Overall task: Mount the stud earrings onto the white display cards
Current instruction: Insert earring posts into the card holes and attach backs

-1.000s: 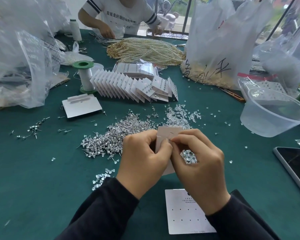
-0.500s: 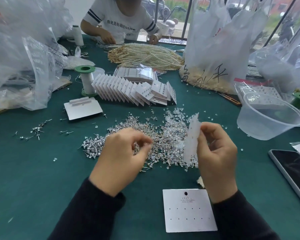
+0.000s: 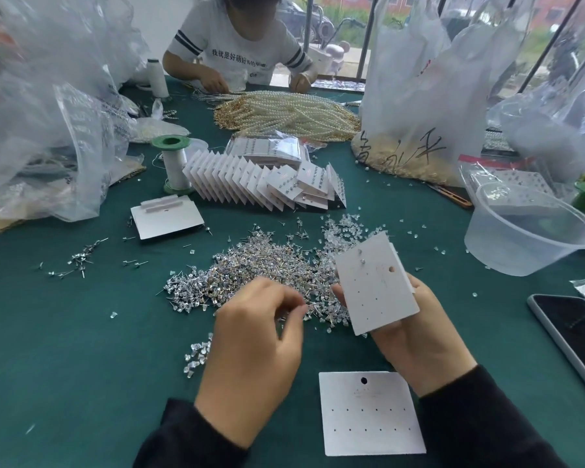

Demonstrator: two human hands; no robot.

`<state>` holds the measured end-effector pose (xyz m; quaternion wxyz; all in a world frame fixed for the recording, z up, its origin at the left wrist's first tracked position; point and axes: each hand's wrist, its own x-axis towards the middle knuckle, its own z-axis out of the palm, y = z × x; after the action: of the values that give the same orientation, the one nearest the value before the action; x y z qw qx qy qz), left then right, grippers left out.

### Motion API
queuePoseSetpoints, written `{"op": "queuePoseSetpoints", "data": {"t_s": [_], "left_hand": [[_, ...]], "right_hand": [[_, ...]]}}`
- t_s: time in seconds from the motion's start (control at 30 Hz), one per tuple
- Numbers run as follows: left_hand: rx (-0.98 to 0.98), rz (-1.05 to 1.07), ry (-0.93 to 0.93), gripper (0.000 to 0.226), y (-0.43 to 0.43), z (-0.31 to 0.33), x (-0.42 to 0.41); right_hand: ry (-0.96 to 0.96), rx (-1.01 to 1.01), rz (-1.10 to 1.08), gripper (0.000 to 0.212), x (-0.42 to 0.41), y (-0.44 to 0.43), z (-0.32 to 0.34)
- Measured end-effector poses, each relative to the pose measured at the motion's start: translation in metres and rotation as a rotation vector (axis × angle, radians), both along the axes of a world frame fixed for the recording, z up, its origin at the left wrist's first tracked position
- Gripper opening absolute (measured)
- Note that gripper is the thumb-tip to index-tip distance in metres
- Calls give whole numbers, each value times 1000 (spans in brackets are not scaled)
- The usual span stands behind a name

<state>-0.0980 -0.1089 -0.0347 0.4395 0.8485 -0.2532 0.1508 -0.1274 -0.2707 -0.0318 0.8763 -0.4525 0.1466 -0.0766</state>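
Note:
My right hand [image 3: 416,336] holds a white display card [image 3: 374,285] up, its face turned toward me; one stud sits near its top corner and rows of small holes show below. My left hand [image 3: 255,346] hovers with curled fingertips over the near edge of a big heap of silver stud earrings [image 3: 250,271] on the green cloth. Whether those fingertips pinch a stud is unclear. A second white card [image 3: 368,412] with punched holes lies flat between my wrists.
A fanned row of filled cards [image 3: 260,179] lies behind the heap, with a green-capped spool [image 3: 173,163] and a blank card stack [image 3: 166,216] left. A clear plastic tub [image 3: 527,231] and a phone [image 3: 574,336] sit right. Another person works on pearl strands [image 3: 291,113] opposite.
My hands parted from the card they both held. The right hand swung the card to the right and turned its face toward me; the left dropped to the stud heap.

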Motion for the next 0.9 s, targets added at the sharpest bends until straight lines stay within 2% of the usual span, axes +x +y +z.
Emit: {"op": "queuePoseSetpoints", "data": {"t_s": [0.07,0.13,0.57,0.77,0.9], "left_hand": [[-119,-21,-53,5,-13,12,-1],[-152,-31,-85,4,-26,19,1],[-91,-44,-180,6,-42,11,8],[-53,-99,-160,6,-43,9,7],[22,-212,-44,59,-41,10,2]], "right_hand": [[-4,-27,36,29,-1,2,2],[-1,-75,49,27,-3,4,3],[-35,-51,34,24,-5,8,8],[0,-32,36,25,-4,7,6],[47,14,-13,29,-2,5,3]]}}
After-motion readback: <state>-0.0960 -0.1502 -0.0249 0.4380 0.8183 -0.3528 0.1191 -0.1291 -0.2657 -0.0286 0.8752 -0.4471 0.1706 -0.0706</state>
